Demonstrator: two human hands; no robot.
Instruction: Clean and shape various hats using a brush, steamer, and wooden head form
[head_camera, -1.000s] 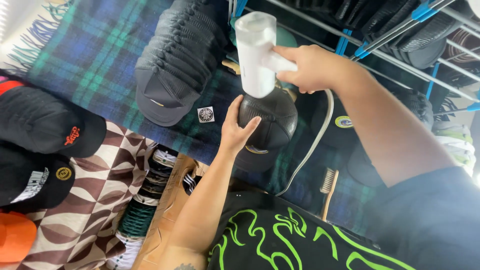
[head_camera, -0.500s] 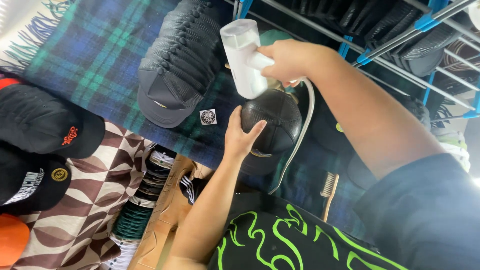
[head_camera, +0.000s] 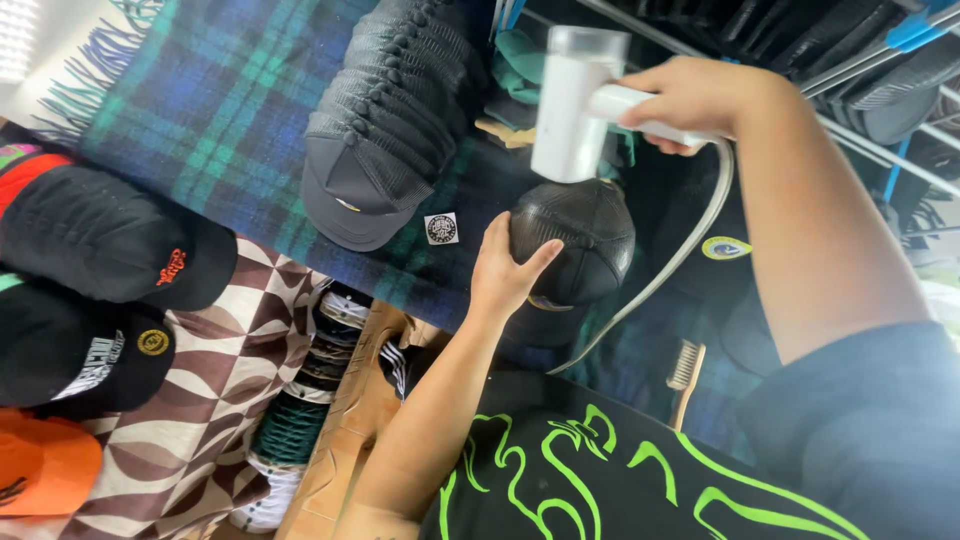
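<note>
Right hand (head_camera: 700, 100), grip closed on the white handheld garment steamer (head_camera: 575, 105), has lifted it off the black mesh-backed cap (head_camera: 575, 240); left hand (head_camera: 505, 275) still cups the cap over the plaid blanket (head_camera: 200, 110); steaming pass apparently continues.

A single head-worn camera is looking steeply down from just above the person's chest, close enough that both forearms are filling the frame. It is facing a table draped in a plaid blanket (head_camera: 200, 110), with a drying rack (head_camera: 900, 40) crossing the upper right corner (the picture is sitting tilted). No second view is sharing the scene.
</note>
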